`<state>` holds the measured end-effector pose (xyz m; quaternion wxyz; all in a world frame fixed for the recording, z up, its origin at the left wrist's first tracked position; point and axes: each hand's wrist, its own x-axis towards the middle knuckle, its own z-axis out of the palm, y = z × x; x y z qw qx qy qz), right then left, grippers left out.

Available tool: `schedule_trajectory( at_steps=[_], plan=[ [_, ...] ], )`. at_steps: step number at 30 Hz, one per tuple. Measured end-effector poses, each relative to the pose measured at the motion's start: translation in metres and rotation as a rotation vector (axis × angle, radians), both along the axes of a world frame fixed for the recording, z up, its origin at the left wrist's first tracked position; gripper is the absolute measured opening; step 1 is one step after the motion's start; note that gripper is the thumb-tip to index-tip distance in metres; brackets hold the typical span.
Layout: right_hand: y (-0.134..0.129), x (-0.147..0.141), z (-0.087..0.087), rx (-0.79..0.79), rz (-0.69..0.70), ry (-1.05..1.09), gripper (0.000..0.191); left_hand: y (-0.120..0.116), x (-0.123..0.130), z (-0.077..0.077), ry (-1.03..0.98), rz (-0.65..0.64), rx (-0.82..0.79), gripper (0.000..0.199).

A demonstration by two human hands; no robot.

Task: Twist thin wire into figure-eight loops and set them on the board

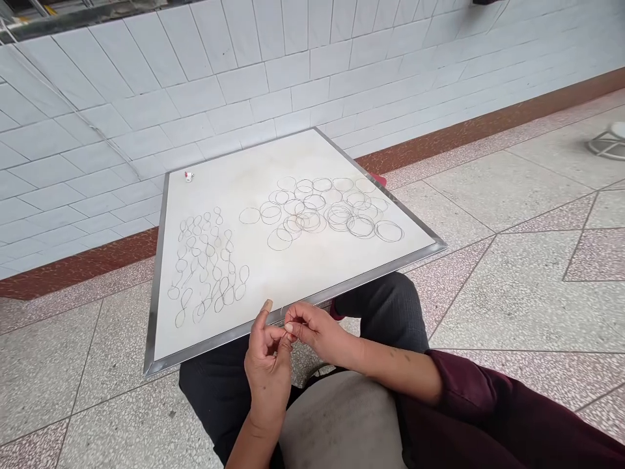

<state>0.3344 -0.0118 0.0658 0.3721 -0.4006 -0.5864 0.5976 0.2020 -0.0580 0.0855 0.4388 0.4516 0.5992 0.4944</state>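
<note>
My left hand [269,365] is at the near edge of the table, its thumb and a finger pinching a thin wire piece while another finger points up. Touching it, my right hand [315,332] pinches the same thin wire between thumb and fingertips. The wire's shape is mostly hidden by the fingers. Several round wire rings [389,231] lie overlapping on the right half of the white tabletop [219,176]. On the left half, several wire pieces twisted into figure-eights [184,309] lie in rough rows.
A small white and red object [189,176] sits at the table's back left corner. A metal rim [209,344] borders the tabletop. Behind stands a white tiled wall [293,65]. A round stool-like object [608,143] is on the floor at far right.
</note>
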Motion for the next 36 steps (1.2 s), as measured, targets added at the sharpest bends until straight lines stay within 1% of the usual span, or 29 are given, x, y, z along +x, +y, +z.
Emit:
schedule_trajectory(
  at_steps=[4, 6, 8, 12, 14, 16, 20, 22, 24, 26, 30, 33, 36],
  plan=[
    [0.004, 0.003, -0.001, -0.077, 0.080, 0.059, 0.018, 0.002, -0.004, -0.002, -0.209, -0.039, -0.033, 0.072],
    [0.004, 0.002, -0.001, -0.113, 0.083, 0.086, 0.020, 0.001, -0.005, -0.003, -0.236, -0.047, -0.032, 0.072],
    [0.002, -0.001, -0.002, -0.115, 0.049, 0.095, 0.022, 0.000, -0.004, -0.006, -0.189, -0.040, -0.013, 0.071],
    [-0.003, -0.010, -0.007, -0.130, -0.040, 0.121, 0.030, -0.001, -0.002, -0.013, -0.010, 0.042, 0.043, 0.065],
    [-0.002, -0.012, -0.007, -0.171, -0.037, 0.153, 0.036, 0.001, -0.003, -0.016, -0.013, 0.055, 0.052, 0.065],
    [0.001, -0.010, -0.005, -0.186, 0.008, 0.170, 0.042, 0.003, -0.005, -0.017, -0.116, 0.043, 0.044, 0.069],
    [0.007, -0.003, 0.002, -0.142, 0.072, 0.121, 0.053, 0.005, -0.010, -0.017, -0.385, 0.045, -0.023, 0.072],
    [0.008, -0.002, 0.003, -0.135, 0.084, 0.109, 0.051, 0.004, -0.010, -0.015, -0.442, 0.053, -0.048, 0.072],
    [0.010, -0.003, 0.002, -0.153, 0.087, 0.132, 0.045, 0.004, -0.009, -0.013, -0.442, 0.057, -0.052, 0.071],
    [0.011, -0.005, -0.003, -0.188, 0.085, 0.184, 0.040, 0.004, -0.008, -0.011, -0.404, 0.058, -0.053, 0.071],
    [0.016, -0.010, -0.011, -0.253, 0.104, 0.272, 0.031, 0.006, -0.006, -0.006, -0.266, 0.058, -0.041, 0.069],
    [0.021, -0.012, -0.012, -0.246, 0.109, 0.253, 0.027, 0.009, -0.007, -0.003, -0.208, 0.052, -0.021, 0.070],
    [0.027, -0.010, -0.010, -0.202, 0.078, 0.185, 0.025, 0.011, -0.009, 0.002, -0.174, 0.035, -0.047, 0.074]
  ],
)
